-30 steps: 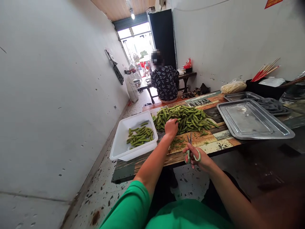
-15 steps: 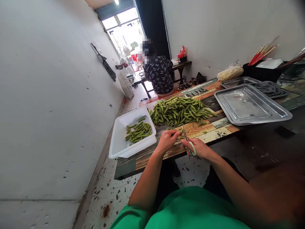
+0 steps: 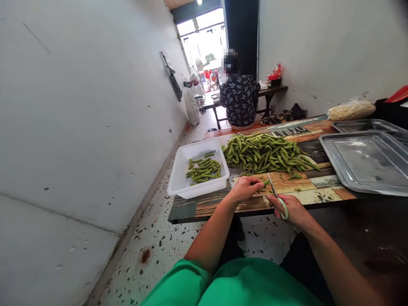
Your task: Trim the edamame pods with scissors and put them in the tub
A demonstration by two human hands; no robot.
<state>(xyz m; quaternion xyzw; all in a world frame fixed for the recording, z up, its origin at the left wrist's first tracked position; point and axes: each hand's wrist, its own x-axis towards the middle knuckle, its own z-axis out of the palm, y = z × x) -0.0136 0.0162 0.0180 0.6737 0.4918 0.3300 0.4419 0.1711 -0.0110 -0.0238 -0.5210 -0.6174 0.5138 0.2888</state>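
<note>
Near the table's front edge, my left hand (image 3: pixel 245 189) is closed on a green bean pod (image 3: pixel 266 182), pinched at the fingertips. My right hand (image 3: pixel 290 209) grips scissors (image 3: pixel 282 208) with pale green handles, and their blades point up and away from me, right beside the pod. Just beyond both hands lies a large heap of green pods (image 3: pixel 267 153), edamame by their look. To the left, a white plastic tub (image 3: pixel 181 180) holds a smaller batch of pods (image 3: pixel 204 169).
On the right of the patterned wooden table (image 3: pixel 204 208) lie metal trays (image 3: pixel 366 157) and a bag of thin sticks (image 3: pixel 350 110). A person (image 3: pixel 239 100) in a dark leaf-print shirt sits farther back, facing away. A white wall (image 3: pixel 95 106) runs along the left.
My view has turned left, so the table and hands appear farther right. Both hands keep their holds, on the pod and the scissors.
</note>
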